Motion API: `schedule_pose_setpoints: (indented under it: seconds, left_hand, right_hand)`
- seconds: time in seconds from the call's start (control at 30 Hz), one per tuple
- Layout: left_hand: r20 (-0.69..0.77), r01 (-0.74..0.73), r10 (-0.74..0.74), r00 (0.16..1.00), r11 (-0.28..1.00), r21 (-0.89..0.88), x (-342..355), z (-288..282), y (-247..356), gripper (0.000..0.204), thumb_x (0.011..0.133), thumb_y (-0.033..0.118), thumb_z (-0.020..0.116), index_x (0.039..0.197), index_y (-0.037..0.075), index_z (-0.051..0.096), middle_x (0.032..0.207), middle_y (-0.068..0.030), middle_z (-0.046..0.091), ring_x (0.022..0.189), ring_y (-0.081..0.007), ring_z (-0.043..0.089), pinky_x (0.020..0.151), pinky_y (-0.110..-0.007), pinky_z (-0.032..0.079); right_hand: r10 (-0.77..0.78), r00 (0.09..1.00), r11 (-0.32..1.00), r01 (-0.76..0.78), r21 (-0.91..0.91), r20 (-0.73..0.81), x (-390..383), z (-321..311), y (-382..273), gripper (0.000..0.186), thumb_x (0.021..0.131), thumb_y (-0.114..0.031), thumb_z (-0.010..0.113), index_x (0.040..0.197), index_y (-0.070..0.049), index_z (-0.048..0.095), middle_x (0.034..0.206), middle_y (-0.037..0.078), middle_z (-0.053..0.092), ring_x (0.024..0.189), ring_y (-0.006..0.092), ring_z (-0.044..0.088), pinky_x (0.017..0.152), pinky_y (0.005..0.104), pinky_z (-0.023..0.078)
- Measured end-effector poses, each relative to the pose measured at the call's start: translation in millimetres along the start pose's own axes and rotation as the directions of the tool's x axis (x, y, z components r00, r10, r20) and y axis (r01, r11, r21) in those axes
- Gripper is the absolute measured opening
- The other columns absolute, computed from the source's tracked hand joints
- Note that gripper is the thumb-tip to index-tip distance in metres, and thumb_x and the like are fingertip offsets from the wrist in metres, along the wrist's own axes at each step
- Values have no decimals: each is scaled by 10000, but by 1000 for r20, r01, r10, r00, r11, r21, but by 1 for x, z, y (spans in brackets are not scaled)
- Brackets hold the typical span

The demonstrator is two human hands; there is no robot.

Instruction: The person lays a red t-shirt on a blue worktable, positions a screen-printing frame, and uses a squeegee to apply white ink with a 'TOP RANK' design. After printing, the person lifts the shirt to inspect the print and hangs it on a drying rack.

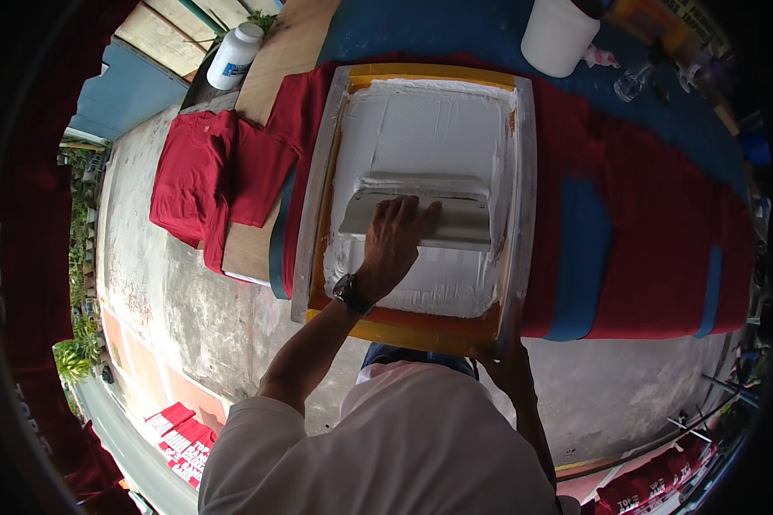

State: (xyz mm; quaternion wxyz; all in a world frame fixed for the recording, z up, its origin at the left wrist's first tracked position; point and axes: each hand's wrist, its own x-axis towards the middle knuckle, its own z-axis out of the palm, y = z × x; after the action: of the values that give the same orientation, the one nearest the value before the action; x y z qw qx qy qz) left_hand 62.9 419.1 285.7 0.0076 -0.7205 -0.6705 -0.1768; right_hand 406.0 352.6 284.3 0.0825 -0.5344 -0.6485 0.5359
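Observation:
My left hand (392, 240), with a dark watch on its wrist, grips a wide pale squeegee (464, 225) from above. The squeegee lies across the middle of a screen printing frame (526, 172), its blade side in thick white ink (429, 129). Ink is spread over most of the mesh, with a ridge just beyond the squeegee. At the frame's near right corner, my right hand (500, 354) holds the rim; its fingers are dark and partly hidden. Under the frame lies a red shirt (305, 112), mostly covered.
Folded red shirts (197, 172) lie on a wooden board at left. More red shirts (661, 223) are laid out along the blue table (582, 257) at right. A white bottle (234, 57) stands far left, a white tub (560, 36) far right, near a clear glass-like item (632, 83).

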Motion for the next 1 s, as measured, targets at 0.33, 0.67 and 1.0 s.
schedule_pose_setpoints:
  seconds: [0.33,0.67,1.0]
  left_hand:
    - [37,-103,108,993,988,-112,180,-3,-97,526,874,-74,643,1337,152,747,1025,-150,748,952,-342,749,885,-495,571]
    - [161,-24,36,986,997,-76,226,-20,-145,693,835,-113,567,1471,144,671,1188,-198,780,1061,-367,769,920,-455,617]
    - [279,79,-69,958,997,-24,150,-22,-118,540,848,-17,661,1373,101,694,1051,-245,773,1016,-424,773,877,-552,622]
  right_hand:
    - [9,999,1000,-8,8,-42,0,-1,-10,1156,894,-312,906,1730,-32,159,1462,283,638,1150,377,764,918,449,633]
    - [-21,998,999,23,29,-57,1,-2,-9,1174,857,-320,930,1717,-9,193,1468,283,639,1139,382,767,921,432,635]
    - [-35,998,999,33,-38,-54,-2,2,0,1065,878,-126,880,1716,-42,227,1149,260,767,983,366,799,845,429,654]
